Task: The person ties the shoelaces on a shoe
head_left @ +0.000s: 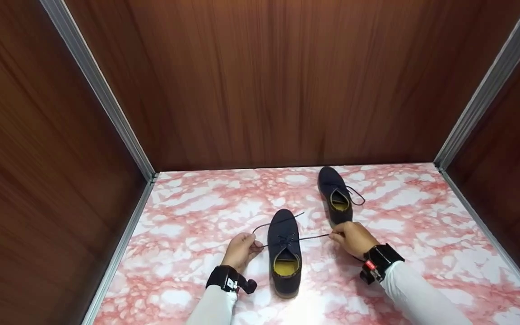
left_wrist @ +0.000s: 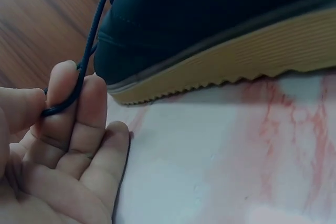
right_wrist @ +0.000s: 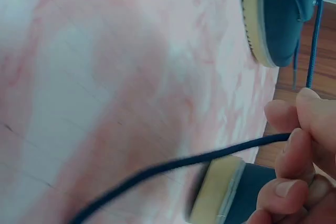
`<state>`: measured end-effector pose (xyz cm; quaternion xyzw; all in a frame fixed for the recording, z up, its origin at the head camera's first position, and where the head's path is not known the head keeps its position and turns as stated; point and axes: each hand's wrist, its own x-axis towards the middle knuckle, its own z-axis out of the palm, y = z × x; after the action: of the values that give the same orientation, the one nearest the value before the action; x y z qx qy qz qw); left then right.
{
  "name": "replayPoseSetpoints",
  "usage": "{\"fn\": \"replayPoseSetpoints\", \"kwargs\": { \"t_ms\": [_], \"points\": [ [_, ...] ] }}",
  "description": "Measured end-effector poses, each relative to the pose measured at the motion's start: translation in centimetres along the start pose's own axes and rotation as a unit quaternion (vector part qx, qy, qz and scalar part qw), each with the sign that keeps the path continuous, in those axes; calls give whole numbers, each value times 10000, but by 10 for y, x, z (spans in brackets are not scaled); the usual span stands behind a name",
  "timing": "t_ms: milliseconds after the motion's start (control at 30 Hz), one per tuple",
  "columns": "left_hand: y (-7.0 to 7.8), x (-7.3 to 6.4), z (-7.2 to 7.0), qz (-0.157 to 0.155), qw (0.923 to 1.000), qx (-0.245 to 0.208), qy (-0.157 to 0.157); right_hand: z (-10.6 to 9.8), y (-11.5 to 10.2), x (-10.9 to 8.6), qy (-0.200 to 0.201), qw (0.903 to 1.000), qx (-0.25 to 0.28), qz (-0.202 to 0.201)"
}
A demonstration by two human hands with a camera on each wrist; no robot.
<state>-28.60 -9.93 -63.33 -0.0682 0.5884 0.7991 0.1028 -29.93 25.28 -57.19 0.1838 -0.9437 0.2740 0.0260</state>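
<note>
A dark navy lace-up shoe (head_left: 282,225) stands upright on the marbled surface between the two hands, toe pointing away, yellow insole showing. My left hand (head_left: 241,249), on the shoe's left, pinches one end of its shoelace (left_wrist: 90,40) between thumb and index finger. The tail of that lace curves up and over the toe. On the right, my right hand (head_left: 354,238) pinches the other lace end (right_wrist: 313,45), drawn nearly straight from the eyelets. Past the right fingers its loose tail (right_wrist: 173,165) hangs down. Both laces cross at the shoe's tongue.
A second navy shoe (head_left: 335,194) stands behind the right hand, its lace (head_left: 358,198) looped out to the right. Brown wood-grain panels (head_left: 260,85) with grey metal edging (head_left: 115,106) enclose the pink-and-white marbled surface (head_left: 188,216) at the back and both sides.
</note>
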Motion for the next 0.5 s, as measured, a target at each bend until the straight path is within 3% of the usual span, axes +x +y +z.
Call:
{"fn": "replayPoseSetpoints", "kwargs": {
  "t_ms": [200,367,500],
  "points": [
    [16,1,8,30,9988,488,34,-14,-7,5,-119,9996,242,37],
    [39,2,17,431,9952,853,189,-27,-16,8,-316,9984,446,108],
    [55,1,25,804,9930,829,253,-34,-23,11,-345,9983,465,109]
  ]
}}
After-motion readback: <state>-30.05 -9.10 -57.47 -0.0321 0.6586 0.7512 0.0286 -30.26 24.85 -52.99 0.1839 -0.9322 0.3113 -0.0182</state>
